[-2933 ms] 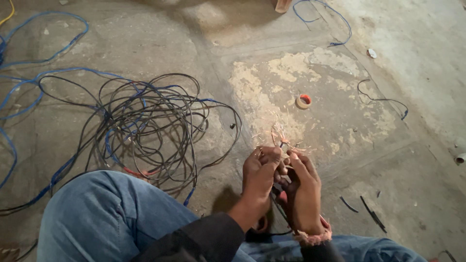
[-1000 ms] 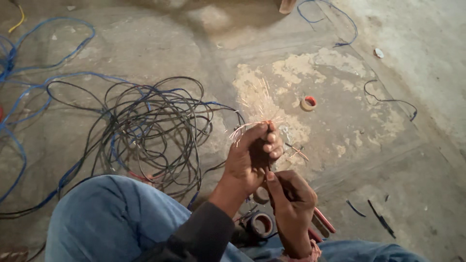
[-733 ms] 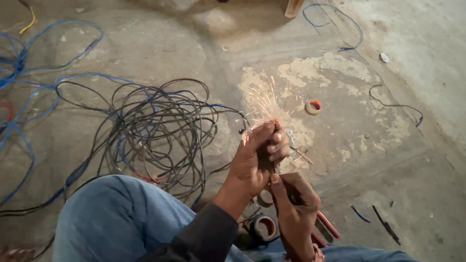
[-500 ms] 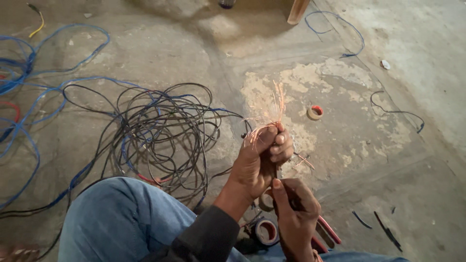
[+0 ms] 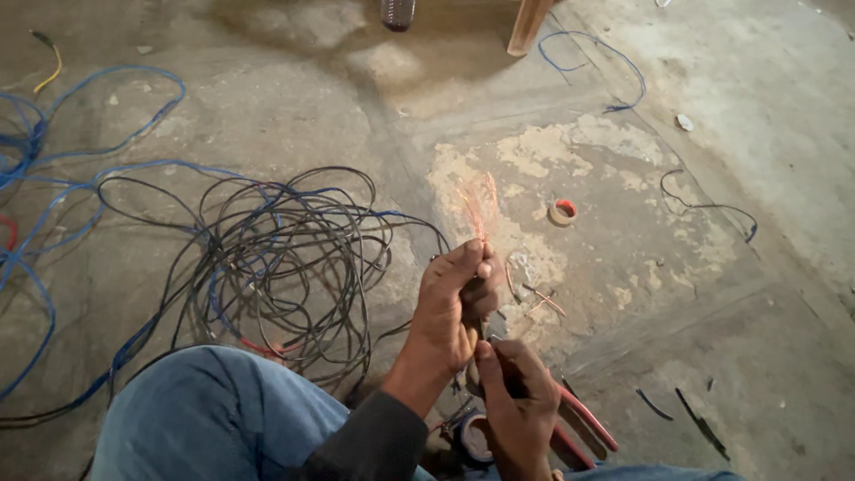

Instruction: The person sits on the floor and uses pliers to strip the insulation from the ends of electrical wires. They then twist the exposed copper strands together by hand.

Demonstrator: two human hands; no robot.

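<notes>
My left hand (image 5: 454,307) is closed around the end of a cable, and a fan of bare copper strands (image 5: 479,207) sticks up above its fingers. My right hand (image 5: 517,405) sits just below it, fingers pinched on the same cable's lower part. Red-handled pliers (image 5: 583,428) lie on the floor under my right hand, next to a roll of dark tape (image 5: 472,436). A tangled coil of black and blue cable (image 5: 276,258) lies to the left, with one strand running toward my hands.
My knee in blue jeans (image 5: 214,419) fills the lower left. Loose blue wires (image 5: 53,169) trail at far left. A small red tape roll (image 5: 562,212) lies on the concrete floor. Wire offcuts (image 5: 695,419) lie at right, and a wooden leg (image 5: 527,27) stands at the top.
My left hand has risen with the cable end and the copper strands now stand fanned above it. My right hand has slid lower along the cable. The view has shifted slightly.
</notes>
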